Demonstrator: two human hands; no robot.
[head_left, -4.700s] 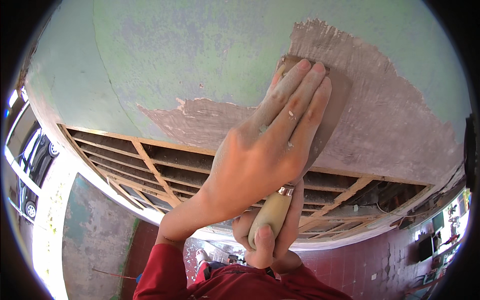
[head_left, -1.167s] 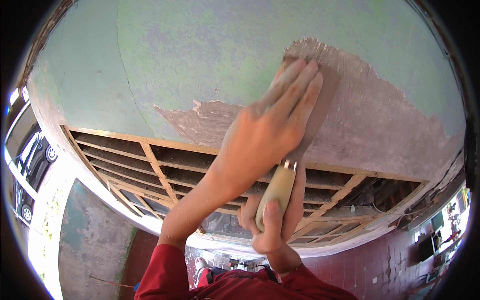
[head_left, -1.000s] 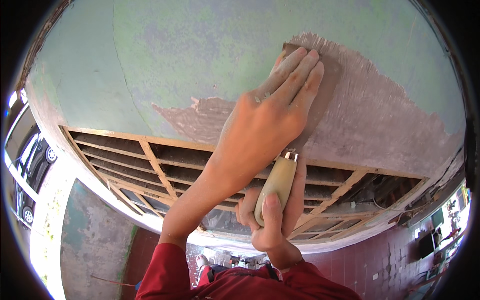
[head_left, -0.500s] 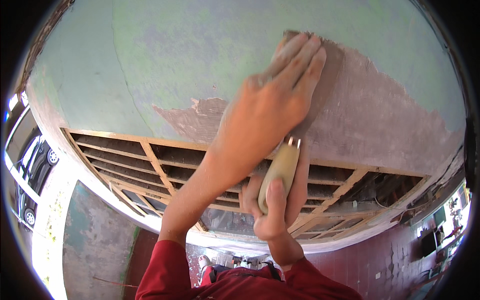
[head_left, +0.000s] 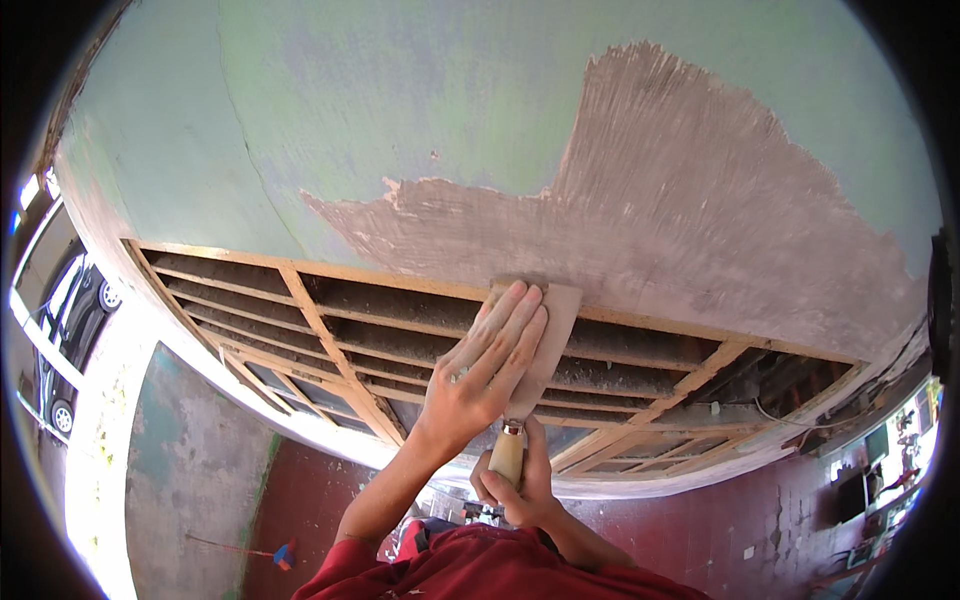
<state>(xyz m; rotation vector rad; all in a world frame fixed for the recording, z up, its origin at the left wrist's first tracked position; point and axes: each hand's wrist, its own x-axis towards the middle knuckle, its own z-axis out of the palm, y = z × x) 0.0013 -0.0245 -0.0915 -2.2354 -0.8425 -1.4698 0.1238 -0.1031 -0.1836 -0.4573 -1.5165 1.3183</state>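
My right hand is wrapped around the pale handle of a wide-bladed scraper. On its blade my left hand lies flat, fingers stretched toward the blade's top edge. That edge is level with the top rail of a slatted wooden frame, at the bottom of the wall; whether it touches is unclear. Above spreads a bare, greyish-brown patch with scrape marks and a jagged border. Green paint covers the wall around it, and a thin crack runs down at the left.
Dark gaps show between the frame's slats, and a loose cable hangs at its right. Below, the floor is dark red with pale flecks. A low, patchy wall stands at the lower left, and a dark car is outside.
Both hands have brought the scraper down the wall to the wooden frame. Green paint that was left of and under the blade is gone, and the bare patch reaches further left.
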